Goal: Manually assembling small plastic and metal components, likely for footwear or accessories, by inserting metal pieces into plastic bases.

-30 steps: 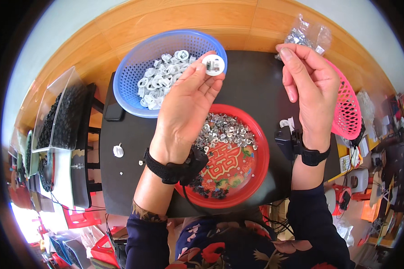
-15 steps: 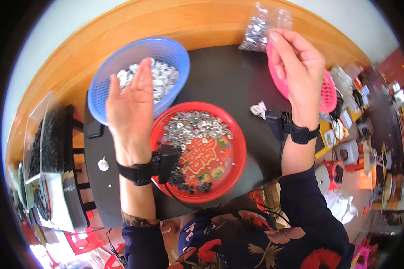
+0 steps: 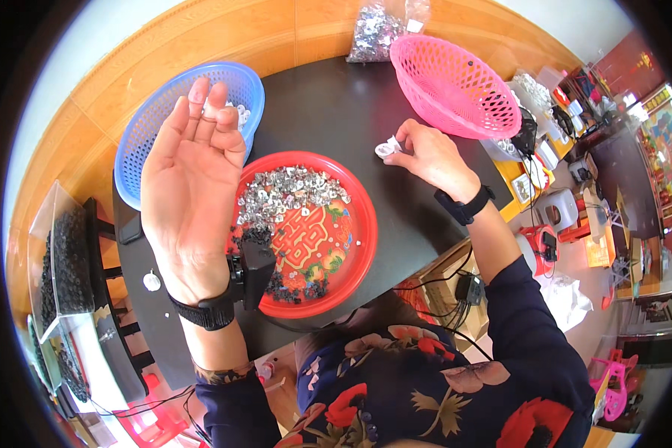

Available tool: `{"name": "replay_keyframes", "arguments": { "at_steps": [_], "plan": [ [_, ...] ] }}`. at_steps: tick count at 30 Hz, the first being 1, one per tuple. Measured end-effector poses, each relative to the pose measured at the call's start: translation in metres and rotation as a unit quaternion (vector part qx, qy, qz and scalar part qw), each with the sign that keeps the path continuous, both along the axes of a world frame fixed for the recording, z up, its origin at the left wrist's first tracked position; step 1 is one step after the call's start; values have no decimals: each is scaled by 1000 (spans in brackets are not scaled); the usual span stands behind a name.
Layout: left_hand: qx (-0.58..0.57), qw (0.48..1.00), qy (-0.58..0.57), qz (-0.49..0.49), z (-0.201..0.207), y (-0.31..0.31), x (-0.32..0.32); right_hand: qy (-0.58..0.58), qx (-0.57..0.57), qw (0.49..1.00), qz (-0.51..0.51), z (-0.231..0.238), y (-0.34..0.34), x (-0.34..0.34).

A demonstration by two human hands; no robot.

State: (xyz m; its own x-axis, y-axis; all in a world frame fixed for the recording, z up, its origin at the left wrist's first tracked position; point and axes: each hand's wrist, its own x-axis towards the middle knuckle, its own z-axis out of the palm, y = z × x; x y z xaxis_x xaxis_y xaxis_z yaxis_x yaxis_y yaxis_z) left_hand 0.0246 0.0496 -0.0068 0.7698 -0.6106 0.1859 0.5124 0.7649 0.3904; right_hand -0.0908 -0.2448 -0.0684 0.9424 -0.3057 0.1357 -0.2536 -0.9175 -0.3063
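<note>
My left hand (image 3: 194,168) is raised palm up with its fingers loosely stretched, in front of the blue basket (image 3: 138,123). Nothing shows in its palm. White round plastic parts (image 3: 239,112) lie in that basket, mostly hidden by the fingers. To the right, my right hand (image 3: 437,160) is low over the dark table, its thumb and forefinger closing on a small white plastic part (image 3: 386,148). Between my arms stands a red round tray (image 3: 367,246). It bears a heap of small metal pieces (image 3: 287,187) and small black pieces (image 3: 299,290).
A pink basket (image 3: 455,86) stands at the far right beside a clear bag of metal pieces (image 3: 377,33). A white part (image 3: 151,281) lies on the table (image 3: 321,104) at left. Further left is a clear box of black pieces (image 3: 67,261). Cables (image 3: 463,299) hang by the near edge.
My right hand has come down from in front of the pink basket to the white part on the table. My left hand stays raised, its fingers slightly more curled. The whole view has shifted.
</note>
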Motion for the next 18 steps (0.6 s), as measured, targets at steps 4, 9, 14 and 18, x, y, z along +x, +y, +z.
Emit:
{"name": "replay_keyframes", "arguments": {
  "at_steps": [4, 9, 14, 18],
  "plan": [
    [-17, 1000, -12, -12, 25, -2, -36, 17, 5, 1000, -10, -21, -10, -3],
    [-6, 999, -47, 8, 46, -4, -83, -43, 105, 993, 33, -24, -22, -13],
    [24, 995, -98, -8, 44, -3, -105, -96, 208, 972, 54, -8, -2, -34],
    [130, 983, -125, 44, 21, -1, -126, -236, 261, 932, 92, 10, 45, -56]
  ]
}}
